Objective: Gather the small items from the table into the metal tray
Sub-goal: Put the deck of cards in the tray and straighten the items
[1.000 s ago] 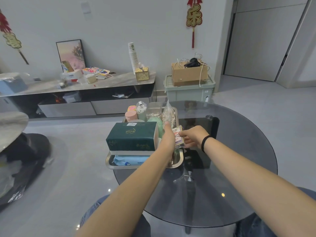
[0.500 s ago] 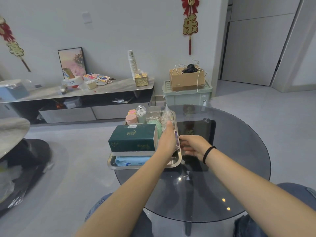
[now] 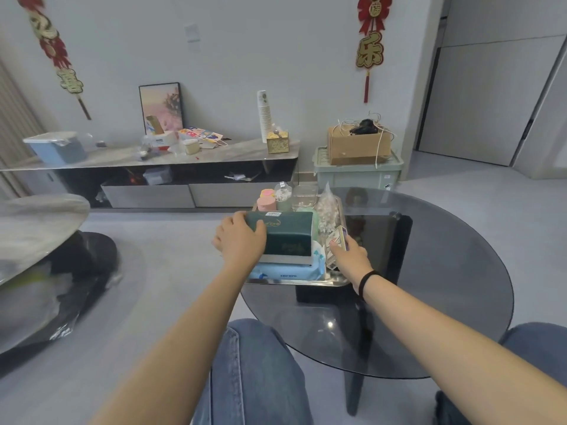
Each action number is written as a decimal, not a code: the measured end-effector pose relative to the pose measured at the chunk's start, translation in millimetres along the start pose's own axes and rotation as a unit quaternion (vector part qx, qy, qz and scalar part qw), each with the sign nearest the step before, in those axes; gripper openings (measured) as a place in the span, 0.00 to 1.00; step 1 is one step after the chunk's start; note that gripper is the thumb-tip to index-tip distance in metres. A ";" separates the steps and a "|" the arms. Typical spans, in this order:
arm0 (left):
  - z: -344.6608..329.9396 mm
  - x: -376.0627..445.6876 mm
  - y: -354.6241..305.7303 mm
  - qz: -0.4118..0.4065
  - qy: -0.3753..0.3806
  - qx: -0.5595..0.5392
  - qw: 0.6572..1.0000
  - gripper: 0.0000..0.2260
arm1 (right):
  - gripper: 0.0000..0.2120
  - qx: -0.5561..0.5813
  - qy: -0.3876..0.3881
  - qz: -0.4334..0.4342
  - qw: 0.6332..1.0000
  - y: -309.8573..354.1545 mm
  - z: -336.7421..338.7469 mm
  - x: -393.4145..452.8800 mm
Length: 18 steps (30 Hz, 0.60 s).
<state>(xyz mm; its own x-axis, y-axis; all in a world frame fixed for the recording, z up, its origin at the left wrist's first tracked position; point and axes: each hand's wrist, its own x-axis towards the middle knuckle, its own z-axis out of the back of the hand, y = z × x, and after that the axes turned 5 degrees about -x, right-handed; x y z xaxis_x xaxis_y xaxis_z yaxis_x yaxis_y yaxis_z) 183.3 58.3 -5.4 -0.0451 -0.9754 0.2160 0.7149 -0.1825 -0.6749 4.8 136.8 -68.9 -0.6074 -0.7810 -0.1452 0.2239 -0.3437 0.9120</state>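
The metal tray sits at the left edge of the round glass table, packed with items. A dark green tissue box lies on a blue wipes pack. My left hand grips the green box at its left end. My right hand holds a small card pack upright at the tray's right side. Behind stand pink cups, a clear jar, a clear container and a bag of white bits.
A dark table base shows through the glass. A marble-top table stands at left. Behind are a low TV cabinet with clutter and a green crate bearing a cardboard box. My knees in jeans are below.
My left hand moved from the tray's right side to the left end of the green box. My right hand now holds the card pack at the tray's right side. The camera tilted down.
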 end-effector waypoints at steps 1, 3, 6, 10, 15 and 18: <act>1.6 2.5 7.4 0.042 0.028 -0.020 0.999 0.26 | 0.24 -0.004 -0.016 -0.003 1.000 -0.1 -3.3 0.4; 4.2 6.4 18.3 0.104 0.101 -0.140 0.980 0.32 | 0.26 -0.006 -0.029 -0.001 1.000 -3.0 -7.9 2.5; 11.3 8.6 24.0 0.152 0.158 -0.286 0.933 0.28 | 0.34 -0.001 -0.025 -0.002 1.000 -6.8 -13.4 6.8; 14.0 12.7 28.0 0.157 0.199 -0.313 0.915 0.26 | 0.45 -0.009 -0.011 -0.010 1.000 -8.1 -13.3 11.1; -1.7 13.5 37.2 0.181 0.195 -0.313 0.912 0.26 | 0.47 0.004 0.024 -0.013 1.000 -16.9 -11.4 17.4; -10.4 12.0 31.5 0.183 0.198 -0.315 0.910 0.31 | 0.46 0.014 0.011 -0.011 1.000 -24.2 -2.1 24.2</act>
<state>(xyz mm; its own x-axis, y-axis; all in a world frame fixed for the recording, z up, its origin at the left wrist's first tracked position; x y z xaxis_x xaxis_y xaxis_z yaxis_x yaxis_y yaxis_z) 198.0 39.6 -31.4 -0.2213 -0.9304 -0.2924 0.1957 0.2513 -0.9479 -13.7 125.1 -95.3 -0.5946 -0.7851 -0.1733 0.1891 -0.3460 0.9190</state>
